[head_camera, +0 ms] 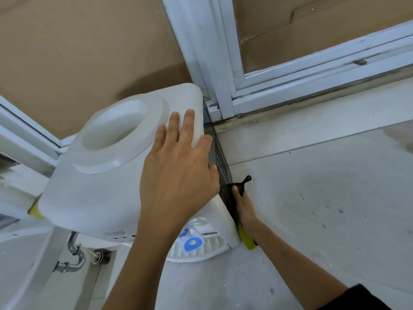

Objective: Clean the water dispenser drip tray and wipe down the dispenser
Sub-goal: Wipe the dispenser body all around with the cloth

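Observation:
I look down on the white water dispenser (pixel 107 193), with its round bottle well on top. My left hand (pixel 178 166) lies flat on the top's right corner, fingers straight and spread. My right hand (pixel 243 209) is low down against the dispenser's dark vented side panel (pixel 220 157). It presses a yellow cloth (pixel 247 239) to that panel, and its fingertips reach a black part (pixel 242 184). The white slotted drip tray (pixel 212 243) shows below the dispenser's front, with blue marks (pixel 191 242) above it.
The dispenser stands on a pale concrete ledge (pixel 312 198) in a corner of white window frames (pixel 214 63) backed with cardboard. A white sink (pixel 17 253) with a metal drain pipe (pixel 73 253) sits at lower left. Another yellow bit (pixel 35 209) shows at the dispenser's left.

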